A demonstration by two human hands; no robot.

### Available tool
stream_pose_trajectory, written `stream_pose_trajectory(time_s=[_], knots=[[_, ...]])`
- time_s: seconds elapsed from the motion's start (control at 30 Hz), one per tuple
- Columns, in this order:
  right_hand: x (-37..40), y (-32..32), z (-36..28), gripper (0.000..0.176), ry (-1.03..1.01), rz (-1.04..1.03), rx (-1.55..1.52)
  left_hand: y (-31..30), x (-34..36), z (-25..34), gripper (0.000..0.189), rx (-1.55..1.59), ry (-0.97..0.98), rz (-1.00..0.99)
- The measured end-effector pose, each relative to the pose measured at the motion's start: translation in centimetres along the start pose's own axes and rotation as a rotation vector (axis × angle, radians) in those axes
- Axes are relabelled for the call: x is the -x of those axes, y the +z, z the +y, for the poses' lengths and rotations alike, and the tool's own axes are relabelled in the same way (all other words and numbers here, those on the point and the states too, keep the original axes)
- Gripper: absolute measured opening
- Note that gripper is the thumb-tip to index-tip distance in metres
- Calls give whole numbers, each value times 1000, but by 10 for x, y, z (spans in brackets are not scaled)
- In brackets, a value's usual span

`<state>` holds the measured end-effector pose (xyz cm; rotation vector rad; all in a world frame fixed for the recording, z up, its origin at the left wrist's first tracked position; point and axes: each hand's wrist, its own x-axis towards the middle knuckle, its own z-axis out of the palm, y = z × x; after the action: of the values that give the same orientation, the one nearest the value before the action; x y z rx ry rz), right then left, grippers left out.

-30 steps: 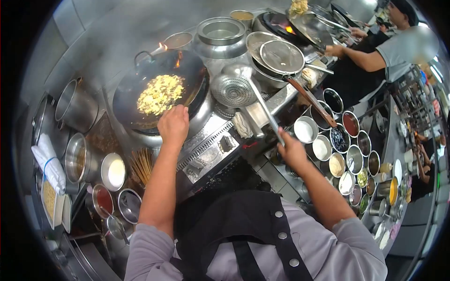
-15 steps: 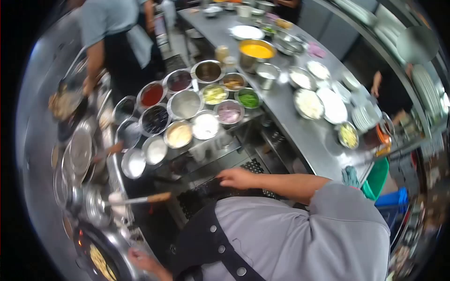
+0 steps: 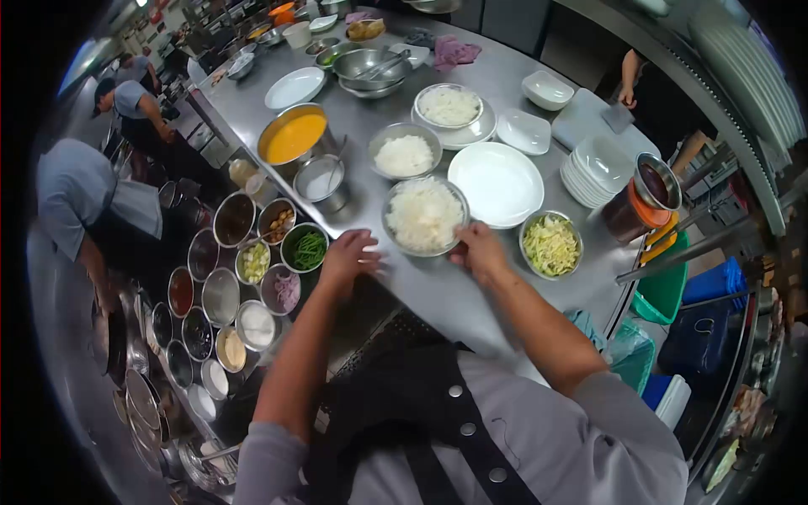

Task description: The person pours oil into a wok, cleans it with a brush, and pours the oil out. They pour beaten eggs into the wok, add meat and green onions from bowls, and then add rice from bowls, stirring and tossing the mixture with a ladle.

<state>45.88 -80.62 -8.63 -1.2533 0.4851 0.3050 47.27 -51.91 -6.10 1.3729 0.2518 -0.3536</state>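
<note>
My right hand (image 3: 481, 252) is closed on the right rim of a metal bowl of white rice (image 3: 425, 215), which sits near the front edge of the steel table. My left hand (image 3: 347, 263) reaches toward the bowl's left side, fingers apart, holding nothing and not touching it. Just behind is another metal bowl of rice (image 3: 404, 156), and farther back a third bowl of rice (image 3: 449, 107) rests on a white plate. A large white oval plate (image 3: 497, 187) lies right of the nearest rice bowl. Beside my right hand stands a bowl of shredded cabbage (image 3: 551, 245).
A pot of orange sauce (image 3: 293, 139) and a metal container (image 3: 321, 181) stand at the table's left edge. Several tubs, including chopped greens (image 3: 305, 248), fill the lower counter. Stacked white dishes (image 3: 593, 172) are at right. A co-worker (image 3: 84, 194) works at far left.
My view and body have turned from the stove side to the steel table. My right hand has taken hold of the rice bowl's rim; my left hand has come up beside it.
</note>
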Motion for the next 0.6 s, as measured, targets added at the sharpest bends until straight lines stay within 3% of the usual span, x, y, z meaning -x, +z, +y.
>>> stream_pose_trajectory(time_s=[0.07, 0.17, 0.2, 0.23, 0.27, 0.3, 0.33, 0.4, 0.43, 0.53, 0.57, 0.6], knots=[[-10, -9, -4, 20, -10, 11, -39, 20, -48, 5, 28, -69, -105, -70], [-10, -26, -35, 24, -130, -56, 699, 15, -73, -12, 16, -32, -150, -97], [-31, -36, -40, 27, -328, 34, 683, 14, -70, -16, 14, 41, -214, -104], [-55, -41, -47, 29, -524, 125, 658, 20, -54, -10, 19, 104, -281, -107], [-68, -36, -78, 30, -449, 126, 494, 31, -32, -3, 30, 29, -281, -84], [-92, -29, -102, 25, -498, 102, 257, 24, -27, -22, 42, 82, -286, -48], [-119, -20, -125, 26, -418, 94, 91, 23, -13, -33, 42, 256, -255, 17], [-212, -24, -144, 35, -265, 61, -35, -8, 11, -58, 44, 223, -210, 131], [-250, -26, -153, 35, -77, 105, -163, -21, 31, -56, 45, 233, -198, 178], [-295, -18, -161, 38, -29, 97, -201, -66, 107, -48, 43, 346, -98, 295], [-326, -23, -154, 38, -66, 57, -424, -81, 136, -44, 41, 400, -21, 405], [-322, -23, -159, 38, -139, 60, -303, -97, 167, -42, 39, 458, 59, 521]])
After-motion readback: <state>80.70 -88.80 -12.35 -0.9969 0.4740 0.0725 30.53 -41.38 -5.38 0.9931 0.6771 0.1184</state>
